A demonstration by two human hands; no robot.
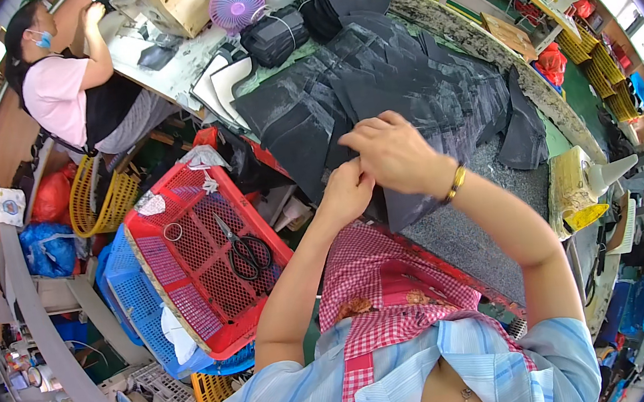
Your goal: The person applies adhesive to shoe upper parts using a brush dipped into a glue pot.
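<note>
The fingers of the left hand (347, 195) and right hand (405, 157) are curled in and meet above the near edge of a pile of black sheets (418, 68); whether they pinch a piece cannot be told, the tips being hidden. A dark flat piece (410, 208) shows just below the right hand. A gold bracelet (458, 183) circles the right wrist. The pile spreads far over the speckled grey surface (466, 227), with white pieces (226, 84) at its left and a tied black bundle (275, 38) beyond. Left of the left forearm, black-handled scissors (247, 257) lie in a red basket (231, 342). Far left sits another person (64, 96).
</note>
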